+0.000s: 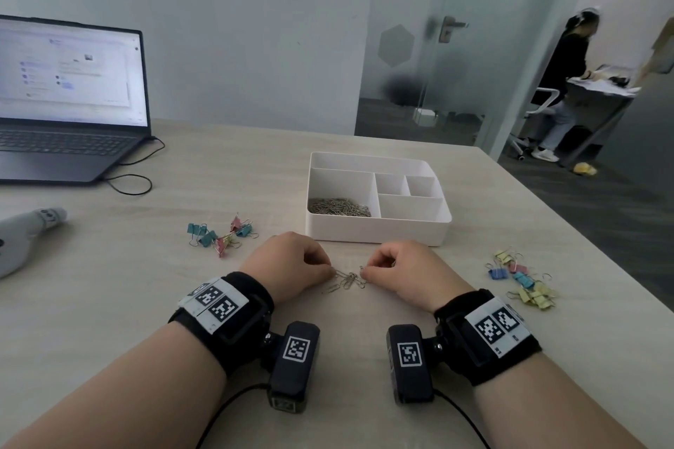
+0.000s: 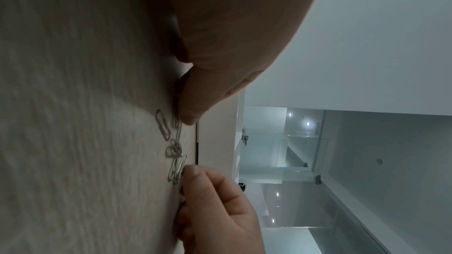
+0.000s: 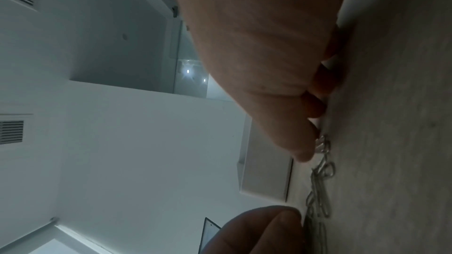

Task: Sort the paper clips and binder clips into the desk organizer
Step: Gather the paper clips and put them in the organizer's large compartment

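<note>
A small heap of loose silver paper clips (image 1: 348, 281) lies on the table in front of the white desk organizer (image 1: 379, 230). My left hand (image 1: 330, 270) pinches clips at the heap's left end with curled fingers. My right hand (image 1: 364, 272) pinches a clip at the right end; the right wrist view shows its fingertips (image 3: 307, 154) on the clip chain (image 3: 322, 167). The left wrist view shows my left thumb tip (image 2: 188, 117) on the paper clips (image 2: 175, 152). More paper clips (image 1: 339, 207) fill the organizer's large left compartment. Coloured binder clips lie in a left group (image 1: 222, 234) and a right group (image 1: 523, 281).
An open laptop (image 1: 65, 102) with a black cable (image 1: 135, 182) stands at the back left. A grey plush toy (image 1: 25, 233) lies at the left edge. The table's right edge (image 1: 583, 230) drops to the floor, and a person (image 1: 569, 84) stands beyond a glass door.
</note>
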